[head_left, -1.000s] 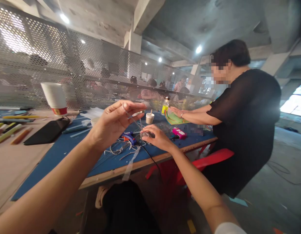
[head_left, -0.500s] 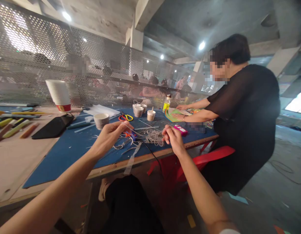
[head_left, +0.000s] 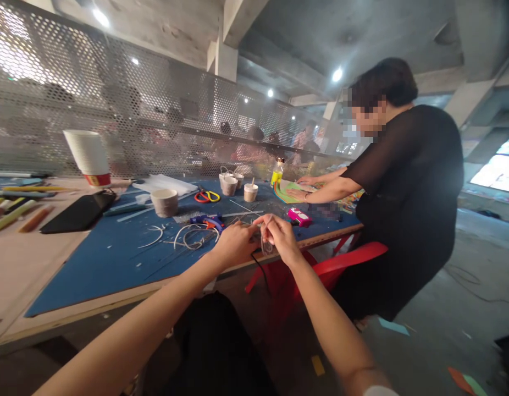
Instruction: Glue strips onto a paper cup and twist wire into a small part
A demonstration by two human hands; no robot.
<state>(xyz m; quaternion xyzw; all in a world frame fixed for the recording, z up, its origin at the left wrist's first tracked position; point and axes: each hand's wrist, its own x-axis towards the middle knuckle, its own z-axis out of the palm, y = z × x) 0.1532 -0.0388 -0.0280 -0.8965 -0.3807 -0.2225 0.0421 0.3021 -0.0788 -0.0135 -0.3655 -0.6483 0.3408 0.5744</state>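
My left hand [head_left: 237, 240] and my right hand [head_left: 280, 235] meet over the table's front edge, fingertips close together or touching. Both are closed on thin greyish cord [head_left: 267, 247], whose loops hang below the right fingers; the exact grip is partly hidden by my fingers. Left of my hands, loose loops of pale cord [head_left: 188, 240] lie on the blue mat [head_left: 114, 264]. Just behind my left hand is a blue and orange glue gun [head_left: 213, 221]. A pink box-like thing [head_left: 299, 216] lies beyond my right hand.
Across the mat stand a greyish cup [head_left: 164, 203], red and yellow scissors [head_left: 207, 196], small cups [head_left: 228, 185] and a yellow-labelled bottle [head_left: 277, 173]. Further left are a phone [head_left: 78, 212] and stacked paper cups [head_left: 89, 157]. A person [head_left: 407, 165] leans over the table beside a red chair [head_left: 353, 263].
My left hand has moved right, bringing the cord to my right hand. The cord bundle on the mat is now mostly covered by my hands. The view has shifted slightly.
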